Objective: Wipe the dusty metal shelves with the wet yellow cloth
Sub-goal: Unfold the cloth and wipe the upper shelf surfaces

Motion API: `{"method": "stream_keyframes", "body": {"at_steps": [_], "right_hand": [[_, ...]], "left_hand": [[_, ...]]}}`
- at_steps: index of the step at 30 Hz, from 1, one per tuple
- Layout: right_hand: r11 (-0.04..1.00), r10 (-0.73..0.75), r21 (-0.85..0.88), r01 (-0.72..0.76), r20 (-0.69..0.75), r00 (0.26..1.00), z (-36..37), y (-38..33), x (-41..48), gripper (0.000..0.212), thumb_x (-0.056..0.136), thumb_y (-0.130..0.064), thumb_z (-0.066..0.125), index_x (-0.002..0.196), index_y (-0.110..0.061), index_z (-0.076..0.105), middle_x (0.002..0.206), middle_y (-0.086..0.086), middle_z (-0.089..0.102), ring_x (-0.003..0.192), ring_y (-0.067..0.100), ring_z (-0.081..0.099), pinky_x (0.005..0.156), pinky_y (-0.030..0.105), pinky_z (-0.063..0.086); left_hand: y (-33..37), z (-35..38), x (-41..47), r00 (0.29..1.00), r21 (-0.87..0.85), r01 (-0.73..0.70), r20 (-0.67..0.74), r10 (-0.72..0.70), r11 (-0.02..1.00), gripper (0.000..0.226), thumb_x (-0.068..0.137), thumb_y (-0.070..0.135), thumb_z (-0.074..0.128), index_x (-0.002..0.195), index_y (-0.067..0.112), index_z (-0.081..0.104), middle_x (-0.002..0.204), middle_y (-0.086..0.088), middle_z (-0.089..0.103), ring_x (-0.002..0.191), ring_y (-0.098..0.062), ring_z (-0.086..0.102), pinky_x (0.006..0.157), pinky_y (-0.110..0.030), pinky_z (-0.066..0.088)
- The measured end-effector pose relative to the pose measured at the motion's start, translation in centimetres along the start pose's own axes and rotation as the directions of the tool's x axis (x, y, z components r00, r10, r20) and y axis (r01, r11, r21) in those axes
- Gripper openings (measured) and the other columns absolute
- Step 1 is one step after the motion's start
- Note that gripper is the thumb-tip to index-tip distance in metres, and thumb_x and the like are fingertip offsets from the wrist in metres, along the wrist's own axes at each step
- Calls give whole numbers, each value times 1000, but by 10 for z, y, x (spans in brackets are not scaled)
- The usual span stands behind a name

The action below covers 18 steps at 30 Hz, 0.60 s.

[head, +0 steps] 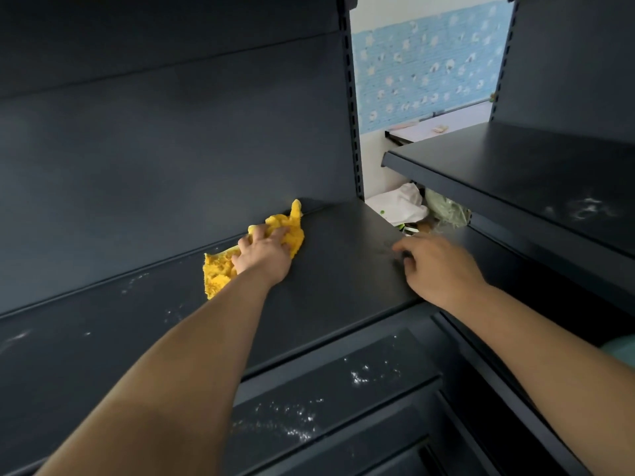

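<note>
Clenching fluffy yellow cloth (217,273) on matte metal shelf (343,266), left grip (265,256); right grip (439,266) released.

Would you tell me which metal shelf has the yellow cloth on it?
The left unit's upper shelf, where the left hand grips the yellow cloth; the shelf below and the right unit's shelf carry none.

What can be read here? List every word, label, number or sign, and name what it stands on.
No readable text anywhere in this view.
Metal shelves: no labels, numbers or signs.
Yellow cloth: no tag or print visible.
Blue wall covering: a white pattern only, no letters.
White bag behind the shelves: small green marks, too blurred to read as text.
</note>
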State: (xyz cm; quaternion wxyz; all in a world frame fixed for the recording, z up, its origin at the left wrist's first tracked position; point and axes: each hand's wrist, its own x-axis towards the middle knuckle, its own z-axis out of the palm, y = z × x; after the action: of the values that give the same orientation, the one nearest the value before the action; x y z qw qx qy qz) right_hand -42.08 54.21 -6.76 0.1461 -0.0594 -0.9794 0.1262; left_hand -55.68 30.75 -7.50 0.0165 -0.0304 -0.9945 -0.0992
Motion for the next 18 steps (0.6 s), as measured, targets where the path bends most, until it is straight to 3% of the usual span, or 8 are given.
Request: {"method": "stream_keyframes", "body": {"at_steps": [4, 8, 14, 18], "right_hand": [[997, -9, 81, 11, -20, 1000, -5, 12, -16, 36, 93, -13, 51, 128, -19, 58, 124, 3, 63, 113, 23, 57, 87, 32, 46], [979, -32, 204, 20, 56, 998, -11, 21, -26, 45, 92, -4, 48, 134, -16, 51, 124, 9, 63, 112, 28, 59, 93, 39, 50], [983, -36, 182, 9, 143, 989, -14, 18, -32, 44, 92, -3, 44, 135, -14, 47, 122, 14, 60, 107, 33, 59, 85, 40, 51], [987, -20, 163, -4, 143, 990, -12, 13, -37, 41, 91, -2, 46, 131, -12, 46, 113, 12, 58, 99, 30, 58, 71, 33, 41]], "left_hand": [[18, 5, -5, 994, -29, -108, -27, 108, 994, 49, 99, 25, 37, 143, 45, 35, 157, 4, 20, 137, -36, 22, 109, -47, 31], [57, 9, -15, 971, -79, -230, 44, 234, 970, 49, 100, 24, 37, 144, 46, 33, 159, 6, 15, 139, -36, 18, 112, -45, 28], [111, 11, -48, 928, -111, -344, 113, 356, 932, 48, 99, 28, 40, 142, 48, 33, 158, 6, 18, 136, -37, 21, 111, -41, 25], [112, 5, -74, 886, -79, -457, 47, 461, 886, 42, 97, 34, 48, 136, 51, 43, 150, 8, 33, 126, -31, 31, 103, -35, 32]]}}
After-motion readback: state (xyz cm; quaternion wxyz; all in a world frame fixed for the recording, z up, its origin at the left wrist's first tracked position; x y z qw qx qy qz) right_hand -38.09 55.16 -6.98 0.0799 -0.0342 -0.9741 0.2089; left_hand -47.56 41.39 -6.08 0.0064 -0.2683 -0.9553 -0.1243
